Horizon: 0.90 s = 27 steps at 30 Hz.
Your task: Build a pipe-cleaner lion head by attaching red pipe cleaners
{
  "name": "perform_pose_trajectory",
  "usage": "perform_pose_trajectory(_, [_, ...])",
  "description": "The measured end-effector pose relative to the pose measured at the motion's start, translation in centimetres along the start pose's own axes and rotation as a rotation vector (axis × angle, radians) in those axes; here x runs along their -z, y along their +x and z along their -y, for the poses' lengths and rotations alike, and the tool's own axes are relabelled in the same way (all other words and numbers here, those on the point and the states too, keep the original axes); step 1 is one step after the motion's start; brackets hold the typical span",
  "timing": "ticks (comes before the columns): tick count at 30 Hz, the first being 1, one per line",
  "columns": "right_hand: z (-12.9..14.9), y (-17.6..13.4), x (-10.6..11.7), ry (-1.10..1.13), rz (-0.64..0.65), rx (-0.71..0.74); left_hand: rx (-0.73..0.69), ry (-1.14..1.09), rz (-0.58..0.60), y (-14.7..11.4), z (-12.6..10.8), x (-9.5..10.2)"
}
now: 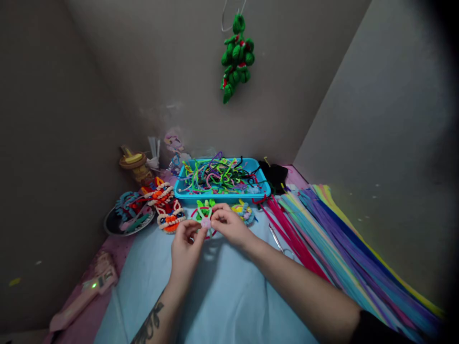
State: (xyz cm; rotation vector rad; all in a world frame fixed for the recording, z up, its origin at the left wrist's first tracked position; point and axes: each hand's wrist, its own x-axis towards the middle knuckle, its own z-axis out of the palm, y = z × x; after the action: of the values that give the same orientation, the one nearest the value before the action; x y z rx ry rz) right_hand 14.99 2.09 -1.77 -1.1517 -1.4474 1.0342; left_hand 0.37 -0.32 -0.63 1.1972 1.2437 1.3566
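Between my two hands is a pipe-cleaner flower (205, 223) with a pink centre and loops of pale green and deep pink around it. My left hand (188, 236) pinches its lower left side, thumb and forefinger together. From the right, my right hand (229, 223) pinches it near the pink centre. Both hands are raised a little over the light blue cloth (229, 296). Just behind the flower lies a bright green fuzzy piece (205, 204), partly hidden by it. A yellow and blue fuzzy piece (245, 212) lies beyond my right hand.
A blue tray (222, 197) of tangled pipe-cleaner scraps stands at the back. Orange and cream fuzzy figures (171, 219) and a metal bowl (116, 229) are at left, with a pink glue gun (84, 296) nearer. Scissors (275, 238) and long pipe cleaners (344, 258) lie at right.
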Motion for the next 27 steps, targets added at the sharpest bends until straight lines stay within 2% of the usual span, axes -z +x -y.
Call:
perform_pose_trajectory(5, [-0.3, -0.3, -0.6, -0.087, -0.019, 0.095, 0.068, -0.079, 0.009, 0.4, 0.4, 0.1])
perform_pose_trajectory(10, [0.0, -0.9, -0.5, -0.168, -0.111, 0.275, 0.154, -0.161, 0.029, 0.7, 0.7, 0.2])
perform_pose_trajectory(15, [0.2, -1.3, -0.3, -0.222, -0.127, 0.407, 0.194, -0.195, 0.047, 0.8, 1.1, 0.4])
perform_pose_trajectory(20, [0.2, -1.2, -0.5, -0.218, -0.115, 0.337, 0.169, -0.161, 0.085, 0.7, 1.1, 0.5])
perform_pose_trajectory(27, [0.1, -1.0, -0.6, -0.12, -0.003, 0.152, 0.052, -0.047, 0.085, 0.4, 0.5, 0.6])
